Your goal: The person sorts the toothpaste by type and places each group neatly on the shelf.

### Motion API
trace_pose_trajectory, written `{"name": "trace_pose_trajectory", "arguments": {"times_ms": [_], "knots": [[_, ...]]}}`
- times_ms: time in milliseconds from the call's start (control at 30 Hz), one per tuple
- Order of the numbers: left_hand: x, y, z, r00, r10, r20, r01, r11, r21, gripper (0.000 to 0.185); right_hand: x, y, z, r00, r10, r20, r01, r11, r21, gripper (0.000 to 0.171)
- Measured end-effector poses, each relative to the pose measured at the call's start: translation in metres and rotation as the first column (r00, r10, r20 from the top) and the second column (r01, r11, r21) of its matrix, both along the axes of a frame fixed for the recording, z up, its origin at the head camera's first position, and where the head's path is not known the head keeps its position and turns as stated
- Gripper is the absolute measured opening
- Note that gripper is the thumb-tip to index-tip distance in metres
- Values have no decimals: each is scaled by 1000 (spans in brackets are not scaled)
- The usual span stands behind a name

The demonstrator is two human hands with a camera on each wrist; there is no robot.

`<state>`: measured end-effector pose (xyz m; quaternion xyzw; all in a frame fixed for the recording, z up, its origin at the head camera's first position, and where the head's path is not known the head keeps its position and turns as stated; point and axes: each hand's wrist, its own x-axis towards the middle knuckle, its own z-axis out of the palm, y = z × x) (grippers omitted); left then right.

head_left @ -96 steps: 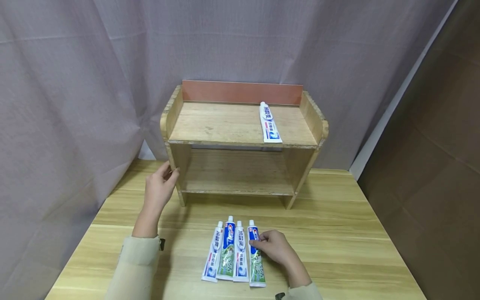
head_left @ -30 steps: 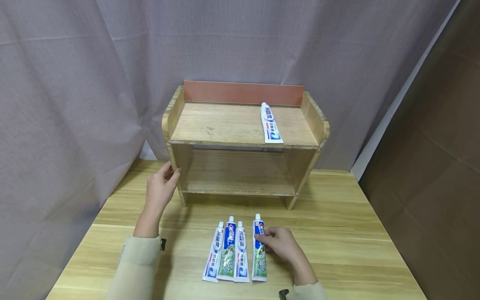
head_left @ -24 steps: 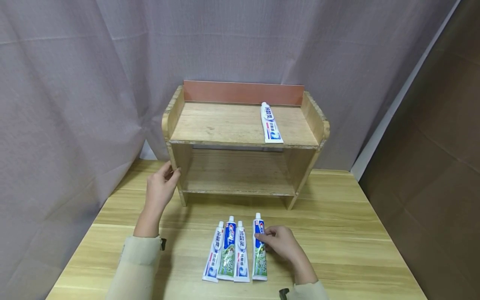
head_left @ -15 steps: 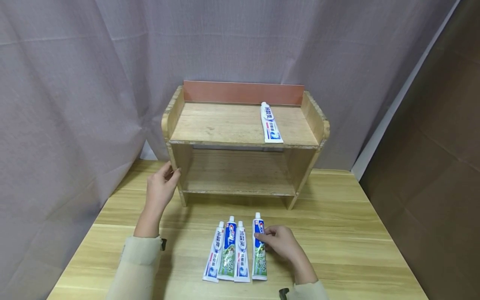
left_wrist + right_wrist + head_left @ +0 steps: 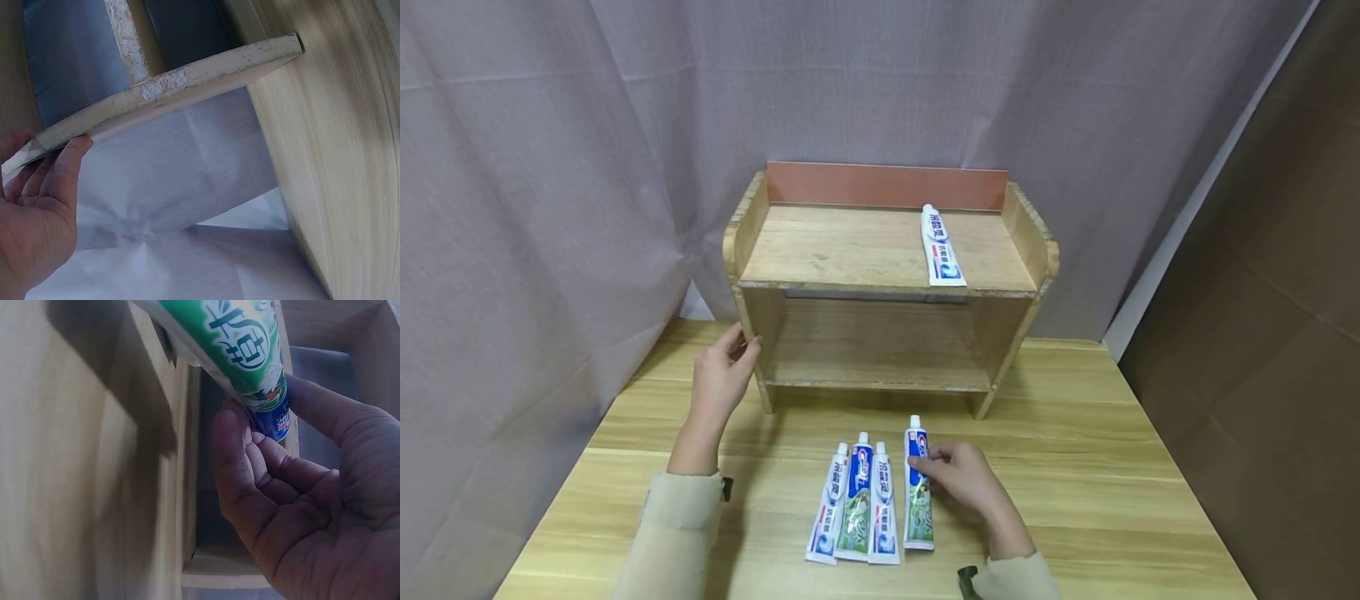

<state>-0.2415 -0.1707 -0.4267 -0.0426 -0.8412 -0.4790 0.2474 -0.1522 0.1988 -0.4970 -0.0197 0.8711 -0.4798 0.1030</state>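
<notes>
Right hand (image 5: 958, 479), low centre of the head view: fingers and thumb pinching a blue-and-green toothpaste tube (image 5: 917, 487) near its capped end, white cap pointing toward the shelf, crimped tail toward the person; in the right wrist view, thumb and curled fingers (image 5: 240, 456) closed on the same tube (image 5: 250, 356), green print and blue band visible, tube raised off the wood at that end. Whether the tail end rests on the tabletop: cannot tell. Just left of it, flat on the wooden table (image 5: 1097, 467), a row of three toothpaste tubes (image 5: 856, 512), side by side and touching, caps toward the shelf; held tube set a little farther forward than the row. Left hand (image 5: 721, 379): gripping the front edge of the left side panel of the two-tier wooden shelf (image 5: 887, 333), thumb in front, fingers wrapped behind; in the left wrist view, fingertips (image 5: 69, 169) laid against the chipped pale edge of the panel (image 5: 187, 78). Upper tier: one white-and-blue toothpaste tube (image 5: 940, 247) lying flat toward the right, cap against the reddish back rail (image 5: 880, 184). Lower tier: bare board. Beige sleeves (image 5: 670, 533) on both forearms. Behind, grey curtain (image 5: 550, 167); at right, brown wall panel (image 5: 1277, 250).
</notes>
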Motion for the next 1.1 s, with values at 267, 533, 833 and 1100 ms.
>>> {"name": "trace_pose_trajectory", "arguments": {"times_ms": [267, 533, 833, 1100], "knots": [[-1, 1, -1, 1000, 12, -5, -12, 1000, -3, 33, -5, -1, 6, 999, 9, -33, -9, 1000, 14, 32], [-1, 1, -1, 1000, 13, -17, -12, 1000, 3, 31, -9, -2, 10, 999, 8, -36, -8, 1000, 12, 31], [0, 2, -1, 1000, 19, -7, -19, 1000, 4, 32, -11, -4, 14, 999, -2, -40, 3, 1000, 22, 28], [0, 0, -1, 1000, 9, 2, -9, 1000, 2, 33, -15, -5, 16, 999, -14, -43, 14, 1000, 14, 29]]}}
